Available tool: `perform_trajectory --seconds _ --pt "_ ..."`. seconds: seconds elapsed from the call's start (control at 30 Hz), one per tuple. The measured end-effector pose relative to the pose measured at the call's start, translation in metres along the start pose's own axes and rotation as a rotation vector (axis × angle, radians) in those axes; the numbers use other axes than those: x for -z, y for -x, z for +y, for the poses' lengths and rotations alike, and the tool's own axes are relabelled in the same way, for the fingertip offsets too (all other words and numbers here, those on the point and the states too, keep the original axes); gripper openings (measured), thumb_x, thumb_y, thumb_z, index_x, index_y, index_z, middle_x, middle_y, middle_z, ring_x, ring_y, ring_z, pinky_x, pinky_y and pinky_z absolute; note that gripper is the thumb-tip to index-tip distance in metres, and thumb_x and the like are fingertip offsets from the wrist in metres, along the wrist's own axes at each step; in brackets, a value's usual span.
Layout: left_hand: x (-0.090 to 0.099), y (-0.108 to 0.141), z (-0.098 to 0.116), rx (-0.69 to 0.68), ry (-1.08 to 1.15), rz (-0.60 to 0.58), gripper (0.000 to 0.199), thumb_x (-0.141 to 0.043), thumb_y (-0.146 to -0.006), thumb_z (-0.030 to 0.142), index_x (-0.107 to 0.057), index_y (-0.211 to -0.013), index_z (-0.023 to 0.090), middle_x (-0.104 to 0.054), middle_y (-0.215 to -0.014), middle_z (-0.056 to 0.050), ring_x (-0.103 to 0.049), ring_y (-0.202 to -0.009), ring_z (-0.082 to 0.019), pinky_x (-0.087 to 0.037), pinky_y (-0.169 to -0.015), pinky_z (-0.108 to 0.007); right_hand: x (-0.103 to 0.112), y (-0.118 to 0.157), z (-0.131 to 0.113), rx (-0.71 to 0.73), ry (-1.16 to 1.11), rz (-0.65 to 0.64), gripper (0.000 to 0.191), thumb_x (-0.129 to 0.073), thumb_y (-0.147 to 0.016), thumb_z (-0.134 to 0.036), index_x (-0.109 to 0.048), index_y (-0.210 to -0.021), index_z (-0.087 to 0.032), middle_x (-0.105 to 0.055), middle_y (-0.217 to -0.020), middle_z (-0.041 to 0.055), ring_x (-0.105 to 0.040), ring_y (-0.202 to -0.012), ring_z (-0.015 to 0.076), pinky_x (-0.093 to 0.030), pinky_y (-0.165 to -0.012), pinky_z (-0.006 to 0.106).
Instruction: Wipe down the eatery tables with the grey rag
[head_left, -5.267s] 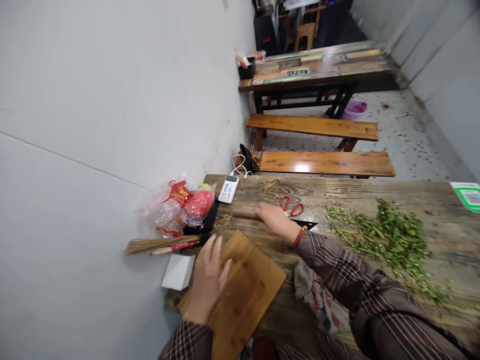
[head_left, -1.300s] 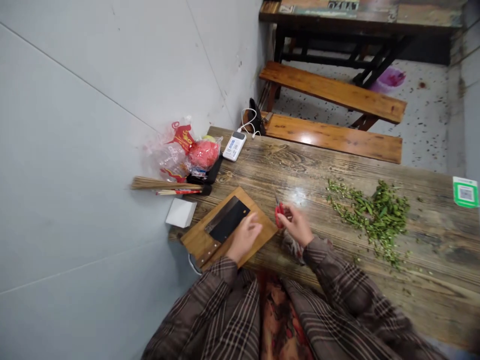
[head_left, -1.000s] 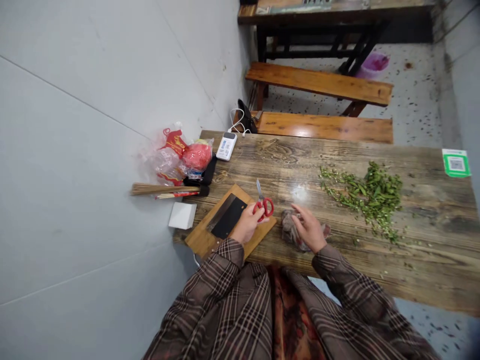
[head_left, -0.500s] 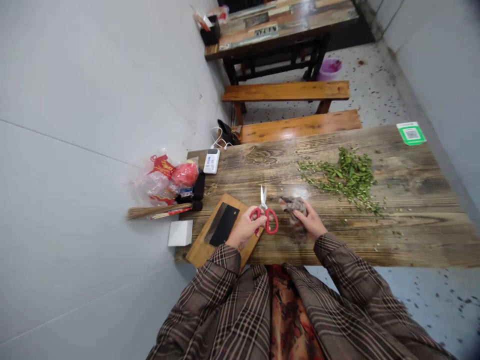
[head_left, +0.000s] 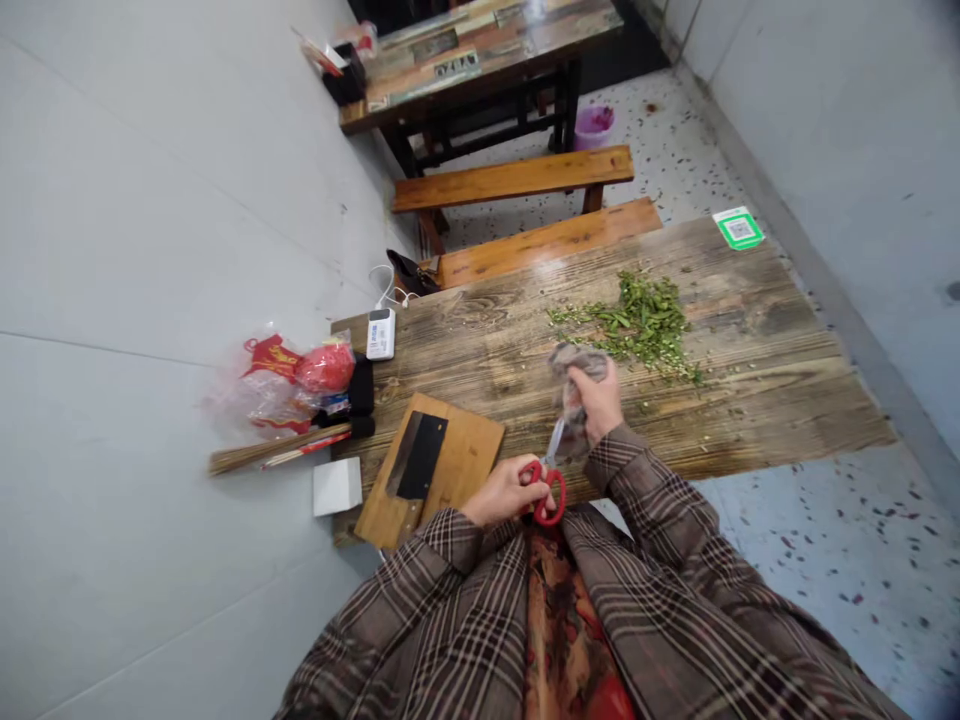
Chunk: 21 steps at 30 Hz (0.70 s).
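Note:
My left hand (head_left: 508, 492) grips a pair of scissors (head_left: 553, 497) by its red handles, close to the table's front edge. The metal blades point up and to the right, their tips beside or behind a cloth. That crumpled grey-brown cloth (head_left: 576, 372) is bunched in my right hand (head_left: 600, 397), just above the table. Part of the cloth hangs down next to the blades; whether it touches them I cannot tell. Beyond my right hand lies a pile of cut green pods (head_left: 646, 312), with small bits scattered around it.
On the wooden table (head_left: 480, 365), a cleaver (head_left: 421, 455) lies on a cutting board (head_left: 469, 455) to the left. A white box (head_left: 337, 487), a power bank (head_left: 381, 333) and plastic-wrapped red items (head_left: 326, 368) stand along the wall. A green code card (head_left: 739, 229) lies far right. Benches (head_left: 517, 180) stand behind.
The scissors have come down toward the table's front edge, and their blades now tilt right toward the cloth. My right hand has moved the cloth forward, nearer the pods. The whole view has shifted.

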<state>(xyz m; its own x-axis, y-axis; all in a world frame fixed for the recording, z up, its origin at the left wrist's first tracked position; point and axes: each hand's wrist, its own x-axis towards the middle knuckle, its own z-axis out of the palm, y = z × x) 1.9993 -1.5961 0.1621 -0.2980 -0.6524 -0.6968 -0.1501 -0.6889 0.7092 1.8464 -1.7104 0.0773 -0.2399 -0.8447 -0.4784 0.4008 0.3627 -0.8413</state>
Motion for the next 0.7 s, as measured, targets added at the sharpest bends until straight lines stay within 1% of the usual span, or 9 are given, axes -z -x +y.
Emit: perform_trajectory --seconds 0.03,0.07,0.17,0.23,0.3,0.4,0.5,0.6,0.7 --pt "0.000 0.001 0.001 0.008 0.013 0.025 0.036 -0.070 -0.075 0.044 -0.045 -0.080 0.020 -0.072 -0.070 -0.005 -0.063 -0.053 -0.013 -0.036 -0.041 -0.018 0.008 -0.006 -0.005 -0.018 -0.057 0.030 0.050 -0.077 -0.060 -0.036 -0.053 -0.102 -0.024 -0.066 -0.086 -0.0037 -0.060 -0.065 0.0119 -0.052 -0.062 0.026" --pt "0.001 0.001 0.002 0.012 0.023 0.062 0.037 -0.069 -0.075 0.047 -0.045 -0.083 0.020 -0.073 -0.073 -0.006 -0.064 -0.054 -0.014 -0.034 -0.039 -0.018 0.017 -0.007 -0.009 -0.042 -0.108 0.009 0.051 -0.077 -0.061 -0.037 -0.053 -0.104 -0.025 -0.067 -0.087 -0.0037 -0.060 -0.064 0.0120 -0.052 -0.061 0.026" --pt "0.005 -0.004 0.013 0.009 0.035 0.110 0.040 -0.069 -0.076 0.050 -0.044 -0.086 0.020 -0.075 -0.083 -0.009 -0.068 -0.061 -0.016 -0.036 -0.040 -0.017 0.034 0.014 -0.009 -0.128 -0.170 -0.224 0.048 -0.079 -0.064 -0.037 -0.056 -0.105 -0.026 -0.069 -0.093 -0.0020 -0.065 -0.072 0.0139 -0.055 -0.065 0.027" --pt "0.005 -0.010 0.019 0.001 0.008 0.096 0.039 -0.068 -0.077 0.049 -0.044 -0.087 0.020 -0.074 -0.083 -0.008 -0.068 -0.062 -0.016 -0.037 -0.040 -0.018 0.033 0.040 -0.002 -0.169 -0.144 -0.375 0.050 -0.081 -0.063 -0.034 -0.056 -0.106 -0.026 -0.070 -0.096 -0.0014 -0.066 -0.079 0.0149 -0.055 -0.070 0.027" --pt "0.002 -0.016 0.024 -0.018 -0.061 0.075 0.034 -0.063 -0.080 0.046 -0.043 -0.088 0.021 -0.072 -0.077 -0.004 -0.064 -0.056 -0.013 -0.037 -0.039 -0.018 0.022 0.058 0.005 -0.172 -0.108 -0.438 0.053 -0.084 -0.061 -0.031 -0.057 -0.106 -0.025 -0.071 -0.092 -0.0020 -0.066 -0.079 0.0147 -0.054 -0.072 0.026" --pt "-0.004 -0.019 0.022 -0.037 -0.248 0.051 0.020 -0.053 -0.085 0.038 -0.043 -0.090 0.021 -0.068 -0.072 -0.001 -0.055 -0.047 -0.010 -0.035 -0.038 -0.019 0.005 0.053 0.004 -0.164 -0.111 -0.395 0.050 -0.085 -0.058 -0.030 -0.059 -0.099 -0.023 -0.070 -0.085 -0.0028 -0.065 -0.074 0.0138 -0.054 -0.070 0.026" --pt "-0.003 -0.016 0.016 -0.075 -0.535 0.063 0.009 -0.050 -0.084 0.028 -0.044 -0.082 0.021 -0.065 -0.072 0.001 -0.057 -0.054 -0.011 -0.042 -0.045 -0.021 0.005 0.017 -0.010 -0.147 -0.210 -0.227 0.048 -0.083 -0.060 -0.037 -0.058 -0.099 -0.023 -0.070 -0.083 -0.0036 -0.064 -0.066 0.0134 -0.056 -0.065 0.029" --pt "0.006 -0.015 0.016 -0.105 -0.695 0.197 0.007 -0.045 -0.085 0.021 -0.043 -0.078 0.022 -0.059 -0.071 0.002 -0.059 -0.060 -0.013 -0.047 -0.054 -0.024 0.022 -0.009 -0.022 -0.090 -0.292 -0.100 0.047 -0.080 -0.064 -0.040 -0.057 -0.102 -0.024 -0.070 -0.086 -0.0042 -0.064 -0.065 0.0124 -0.057 -0.065 0.029" --pt "0.014 -0.020 0.024 -0.119 -0.786 0.365 0.010 -0.037 -0.088 0.015 -0.044 -0.087 0.022 -0.059 -0.077 -0.002 -0.062 -0.071 -0.017 -0.051 -0.068 -0.030 0.031 0.002 -0.018 -0.133 -0.309 -0.132 0.044 -0.079 -0.067 -0.042 -0.058 -0.101 -0.024 -0.071 -0.093 -0.0024 -0.066 -0.073 0.0131 -0.057 -0.066 0.027"
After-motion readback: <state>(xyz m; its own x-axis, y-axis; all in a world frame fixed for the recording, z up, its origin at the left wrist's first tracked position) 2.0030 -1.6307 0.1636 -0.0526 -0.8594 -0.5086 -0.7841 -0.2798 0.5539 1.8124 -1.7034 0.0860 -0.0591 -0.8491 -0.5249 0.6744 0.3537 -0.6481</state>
